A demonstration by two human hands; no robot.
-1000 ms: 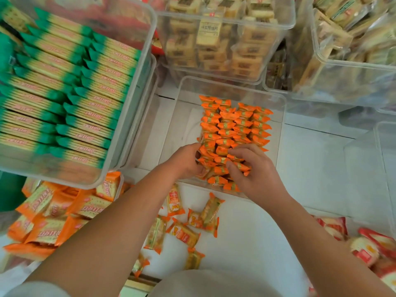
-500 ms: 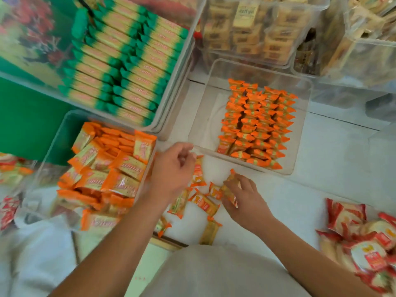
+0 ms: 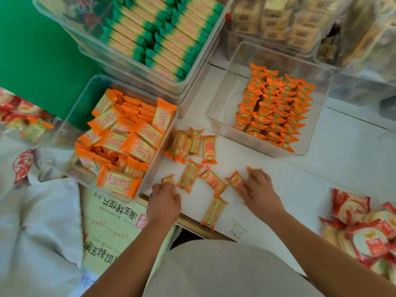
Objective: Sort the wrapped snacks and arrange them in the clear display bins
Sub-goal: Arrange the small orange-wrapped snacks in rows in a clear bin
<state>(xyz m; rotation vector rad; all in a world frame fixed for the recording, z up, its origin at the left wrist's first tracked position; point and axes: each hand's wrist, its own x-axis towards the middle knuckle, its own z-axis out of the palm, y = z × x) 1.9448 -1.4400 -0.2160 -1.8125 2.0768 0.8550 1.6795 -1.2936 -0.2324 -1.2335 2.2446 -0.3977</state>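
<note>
Head view: left grip (image 3: 164, 203) curls round a small orange packet (image 3: 169, 180) on the white table (image 3: 300, 179); right grip (image 3: 260, 190) pinches a second packet (image 3: 236, 181). Loose packets (image 3: 189, 176) lie between them, near the clear bin (image 3: 222, 108) of orange rows

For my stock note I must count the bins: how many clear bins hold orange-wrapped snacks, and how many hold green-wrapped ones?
Orange-wrapped: 2 (bin of large orange packs, bin of small orange packs)
Green-wrapped: 1 (bin of green packs)
Total: 3
</note>
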